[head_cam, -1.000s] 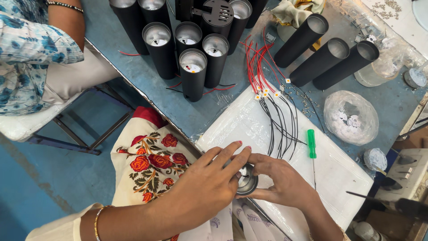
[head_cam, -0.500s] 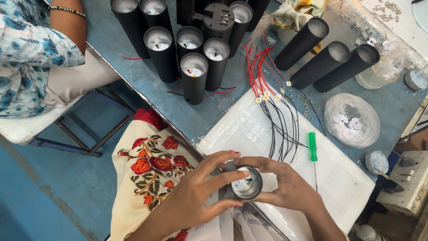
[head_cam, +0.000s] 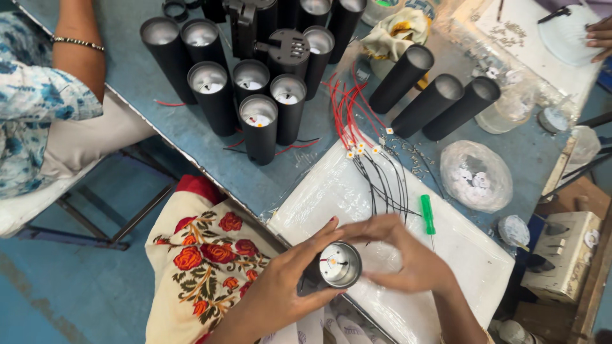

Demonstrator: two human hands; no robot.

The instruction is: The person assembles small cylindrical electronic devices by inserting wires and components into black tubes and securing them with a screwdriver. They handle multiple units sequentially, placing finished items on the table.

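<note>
A matt black tube housing (head_cam: 338,264) with a bright, reflective metal interior was noted. The white sheet (head_cam: 472,255) appeared as glossy, wrinkled plastic. The screwdriver (head_cam: 427,215) handle was observed as smooth green plastic. The table (head_cam: 191,127) surface looked dull, scuffed grey-blue.

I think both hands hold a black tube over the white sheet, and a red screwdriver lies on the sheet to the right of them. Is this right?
Not quite: the screwdriver is green, as the head view shows. The left hand and right hand do hold the black tube over the white sheet.
</note>
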